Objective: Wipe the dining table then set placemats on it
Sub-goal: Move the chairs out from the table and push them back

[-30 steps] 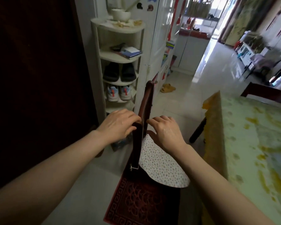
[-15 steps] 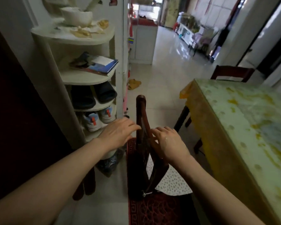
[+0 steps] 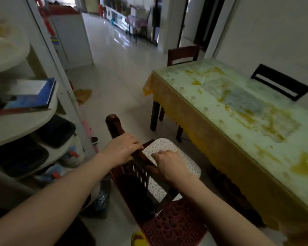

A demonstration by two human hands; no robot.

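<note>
**Chair in hand, table not yet set**

My left hand (image 3: 122, 150) and right hand (image 3: 169, 165) grip the chair back (image 3: 114, 126). The dining table (image 3: 238, 110) stands right of them; I see no placemats, so those remain.

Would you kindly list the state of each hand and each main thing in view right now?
left hand: fingers curled over the chair's top rail, gripping it.
right hand: gripping the same rail, nearer the table.
chair: held by its back, seat turned toward the table.
seat cushion: lying on the chair seat.
dining table: covered, no placemats on it.
far chair: tucked against the table's end.
</note>
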